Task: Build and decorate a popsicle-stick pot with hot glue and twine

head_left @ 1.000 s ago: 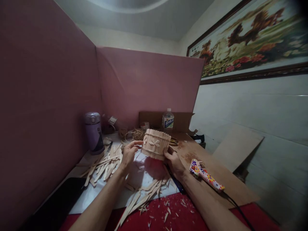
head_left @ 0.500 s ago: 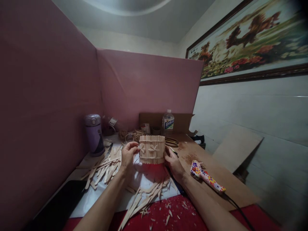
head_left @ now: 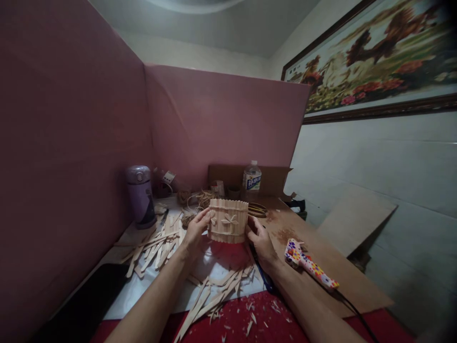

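Observation:
Between my two hands is a craft-stick holder [head_left: 228, 228], a curved wall of upright wooden sticks with horizontal bands and petal-like flower shapes on its front. My left hand [head_left: 197, 228] grips its left edge, thumb and fingers closed near a flower. The right edge rests in my right hand [head_left: 260, 240], whose fingers curl partly behind it. It is held upright above the white sheet; its back and inside are hidden from me.
Loose wooden sticks [head_left: 157, 247] lie at left, with more cut sticks [head_left: 214, 295] in front. A floral glue gun [head_left: 310, 267] with a cord lies on the brown board [head_left: 350, 286]. A purple flask [head_left: 140, 197], a plastic bottle [head_left: 252, 177] and twine [head_left: 205, 199] stand or lie behind.
My left hand has moved from pinching at the flower to gripping the holder's left edge. The holder is turned slightly, and the whole view has shifted a little.

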Demonstrator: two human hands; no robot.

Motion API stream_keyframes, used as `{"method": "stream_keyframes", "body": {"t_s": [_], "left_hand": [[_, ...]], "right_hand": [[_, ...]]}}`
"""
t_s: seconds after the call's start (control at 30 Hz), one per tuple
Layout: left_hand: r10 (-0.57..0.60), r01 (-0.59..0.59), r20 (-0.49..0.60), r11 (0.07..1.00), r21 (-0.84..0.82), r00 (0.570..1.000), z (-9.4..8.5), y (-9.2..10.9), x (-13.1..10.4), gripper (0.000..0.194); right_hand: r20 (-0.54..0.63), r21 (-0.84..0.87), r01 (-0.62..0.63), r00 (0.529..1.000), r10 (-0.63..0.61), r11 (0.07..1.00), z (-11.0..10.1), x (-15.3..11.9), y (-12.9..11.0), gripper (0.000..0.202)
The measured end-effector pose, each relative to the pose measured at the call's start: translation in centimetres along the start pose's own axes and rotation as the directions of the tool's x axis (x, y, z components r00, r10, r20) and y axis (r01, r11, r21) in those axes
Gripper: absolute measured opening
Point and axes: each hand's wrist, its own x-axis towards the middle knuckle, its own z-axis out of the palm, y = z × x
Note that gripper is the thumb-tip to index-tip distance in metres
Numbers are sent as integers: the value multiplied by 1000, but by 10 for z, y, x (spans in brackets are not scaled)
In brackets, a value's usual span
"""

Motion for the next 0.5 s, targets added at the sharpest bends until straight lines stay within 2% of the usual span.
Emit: {"method": "stream_keyframes", "body": {"t_s": [0.27,0.5], "left_hand": [[44,-45,11,995,87,999,-8,-5,8,53],[64,-62,-11,987,148,998,-7,-3,8,61]], "right_hand": [[-56,88,-51,997,56,995,-4,4,7,42],[-37,-19,-6,999,5,1000,3,1,3,44]]}}
